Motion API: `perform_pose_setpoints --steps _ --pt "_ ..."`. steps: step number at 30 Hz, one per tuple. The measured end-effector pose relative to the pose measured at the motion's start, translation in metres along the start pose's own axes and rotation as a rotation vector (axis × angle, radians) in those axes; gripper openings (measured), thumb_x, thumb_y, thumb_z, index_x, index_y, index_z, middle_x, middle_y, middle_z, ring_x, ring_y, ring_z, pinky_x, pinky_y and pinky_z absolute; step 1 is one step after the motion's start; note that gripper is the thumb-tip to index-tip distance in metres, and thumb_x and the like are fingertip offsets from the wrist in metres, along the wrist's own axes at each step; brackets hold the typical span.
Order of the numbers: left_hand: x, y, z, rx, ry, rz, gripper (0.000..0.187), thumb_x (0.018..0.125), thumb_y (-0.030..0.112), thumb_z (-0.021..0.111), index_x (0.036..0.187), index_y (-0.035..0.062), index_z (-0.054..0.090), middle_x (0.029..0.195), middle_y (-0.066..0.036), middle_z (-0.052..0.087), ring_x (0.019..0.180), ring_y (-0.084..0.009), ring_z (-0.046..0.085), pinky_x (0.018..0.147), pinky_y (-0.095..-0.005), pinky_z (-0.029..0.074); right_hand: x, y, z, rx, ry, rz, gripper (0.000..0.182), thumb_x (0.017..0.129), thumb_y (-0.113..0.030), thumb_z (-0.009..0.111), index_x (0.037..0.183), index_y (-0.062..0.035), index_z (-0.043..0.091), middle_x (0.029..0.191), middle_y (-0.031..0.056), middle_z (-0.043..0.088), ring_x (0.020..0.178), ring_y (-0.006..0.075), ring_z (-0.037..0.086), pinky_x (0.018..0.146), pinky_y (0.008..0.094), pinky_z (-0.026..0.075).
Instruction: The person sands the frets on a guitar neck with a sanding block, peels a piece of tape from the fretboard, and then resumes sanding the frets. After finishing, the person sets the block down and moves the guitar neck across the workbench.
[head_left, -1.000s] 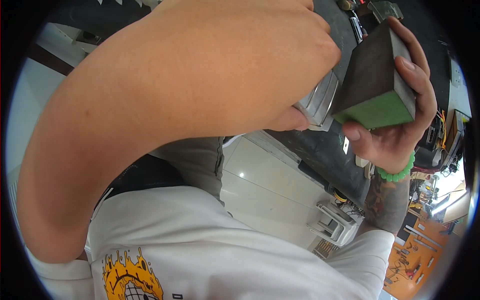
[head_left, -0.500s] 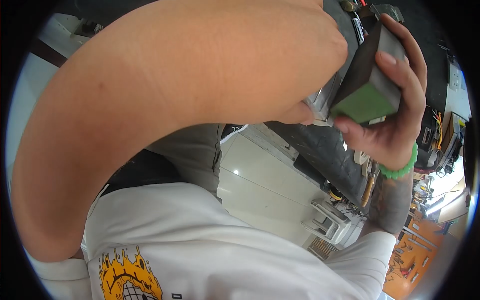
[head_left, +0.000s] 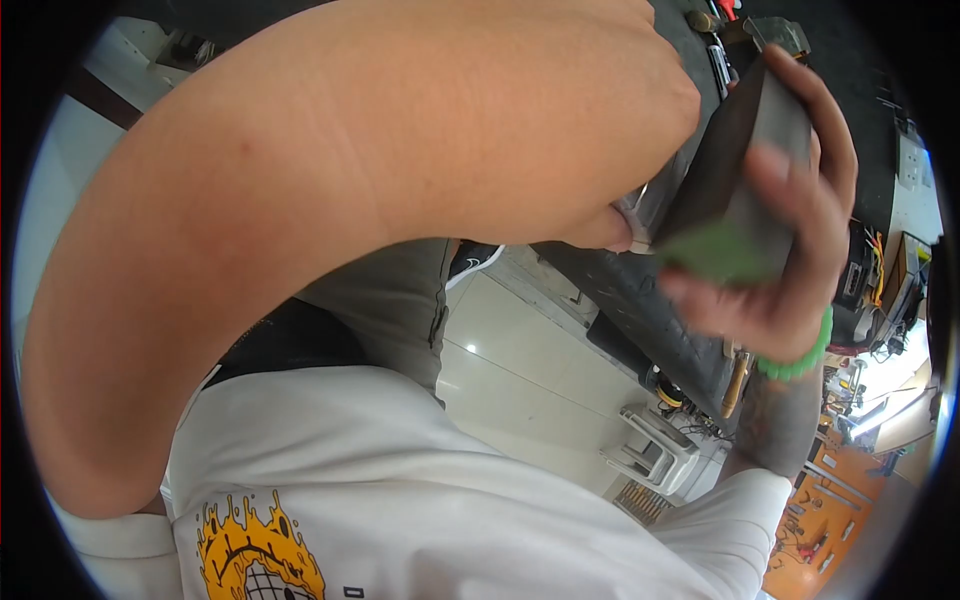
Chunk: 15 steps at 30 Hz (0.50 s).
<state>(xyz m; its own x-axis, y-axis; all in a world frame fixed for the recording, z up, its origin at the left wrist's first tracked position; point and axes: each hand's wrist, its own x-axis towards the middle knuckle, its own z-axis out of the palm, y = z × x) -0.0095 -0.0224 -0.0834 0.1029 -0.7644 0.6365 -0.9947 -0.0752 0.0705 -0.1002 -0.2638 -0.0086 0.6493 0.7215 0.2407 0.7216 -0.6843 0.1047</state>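
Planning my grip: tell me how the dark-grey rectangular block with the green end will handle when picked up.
The block is probably firm: its faces look flat in the right hand. Its boxy shape likely discourages rolling.

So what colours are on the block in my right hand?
The block is dark grey with a blurred green end, seen best in the head view.

Floor: large pale tiles, glossy, thin joints showing, one small bright glint on them.
Bench: dark top slanting across the middle and right.
Stool: white, near the bench.
Tool board: orange, lower right, with tools on it.
Socket plate: pale, upper right.
Light: white glare toward the right edge.
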Motion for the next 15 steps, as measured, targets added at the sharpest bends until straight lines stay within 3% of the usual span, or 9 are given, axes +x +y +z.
perform_pose_setpoints --steps 2,5,9,11,15 --pt "0.000 0.001 0.001 -0.008 -0.008 -0.001 0.039 0.083 0.038 0.079 0.094 0.0012 0.071 0.095 -0.011 0.069 0.100 -0.0265 0.066 0.087 -0.0356 0.048 -0.002 -0.006 0.003 0.161 0.016 -0.059 0.089 0.081 -0.051 0.087 0.148 -0.0091 0.045 0.152 0.0373 0.039 0.139 0.0459 0.048 0.109 0.0514 0.046" --pt "0.002 0.001 0.001 -0.004 -0.013 0.006 0.039 0.083 0.038 0.079 0.093 0.0013 0.071 0.095 -0.010 0.069 0.099 -0.0264 0.066 0.087 -0.0354 0.048 -0.003 -0.002 -0.002 -0.014 0.018 0.014 0.090 0.080 -0.051 0.087 0.148 -0.0094 0.045 0.151 0.0392 0.039 0.137 0.0476 0.050 0.108 0.0520 0.047" --pt "0.001 0.002 0.003 -0.007 -0.031 0.004 0.039 0.083 0.038 0.079 0.092 0.0014 0.071 0.094 -0.010 0.069 0.099 -0.0261 0.066 0.086 -0.0352 0.048 -0.006 -0.008 0.003 0.109 0.047 -0.004 0.091 0.080 -0.051 0.087 0.148 -0.0110 0.043 0.150 0.0407 0.038 0.135 0.0482 0.051 0.105 0.0518 0.051" --pt "0.002 0.004 0.003 -0.013 -0.050 0.002 0.039 0.083 0.038 0.079 0.092 0.0015 0.071 0.094 -0.010 0.069 0.098 -0.0261 0.066 0.086 -0.0352 0.048 -0.008 0.000 0.001 -0.034 0.035 0.043 0.090 0.081 -0.051 0.087 0.149 -0.0123 0.042 0.150 0.0422 0.036 0.134 0.0483 0.052 0.103 0.0508 0.053" --pt "-0.002 -0.001 0.008 -0.005 0.074 0.042 0.035 0.081 0.037 0.079 0.087 0.0030 0.071 0.089 -0.008 0.068 0.092 -0.0248 0.066 0.080 -0.0336 0.047 -0.008 0.004 0.009 0.017 0.062 0.080 0.093 0.080 -0.050 0.088 0.150 -0.0121 0.039 0.150 0.0400 0.037 0.133 0.0474 0.052 0.105 0.0514 0.051"
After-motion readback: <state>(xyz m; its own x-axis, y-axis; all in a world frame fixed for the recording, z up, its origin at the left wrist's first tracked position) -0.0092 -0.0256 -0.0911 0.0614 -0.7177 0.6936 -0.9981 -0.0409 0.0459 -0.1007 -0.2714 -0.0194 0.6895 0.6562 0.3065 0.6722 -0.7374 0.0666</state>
